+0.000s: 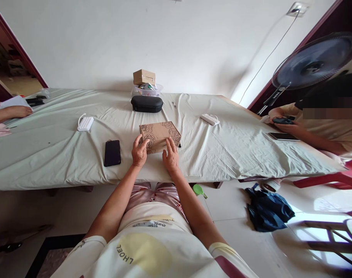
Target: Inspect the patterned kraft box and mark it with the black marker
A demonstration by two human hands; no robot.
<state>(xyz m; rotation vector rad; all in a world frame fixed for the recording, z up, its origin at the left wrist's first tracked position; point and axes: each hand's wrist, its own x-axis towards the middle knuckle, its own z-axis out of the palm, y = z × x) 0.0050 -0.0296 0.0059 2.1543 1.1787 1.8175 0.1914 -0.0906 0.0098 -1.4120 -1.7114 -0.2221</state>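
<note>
A brown cardboard box [161, 130] with dark rose line drawings lies shut on the cloth-covered table in front of me. My left hand [139, 152] is at its front left corner, fingers along the left side and thumb against the front, gripping that corner. On the right part of the front edge, my right hand [171, 155] rests with its fingers stretched out and the thumb apart below them. Left of the box lies a black phone [112, 153]. Behind it sits a black zip case [147, 104]. A small dark thing peeks out by the box's right corner.
White power banks with cable loops lie left [85, 123] and right [210, 119]. A clear tub [148, 92] carries a small carton [144, 77]. Another person's hands hold a dark device [283, 120] near a fan [313, 67]; another person's hand [21, 111] rests far left.
</note>
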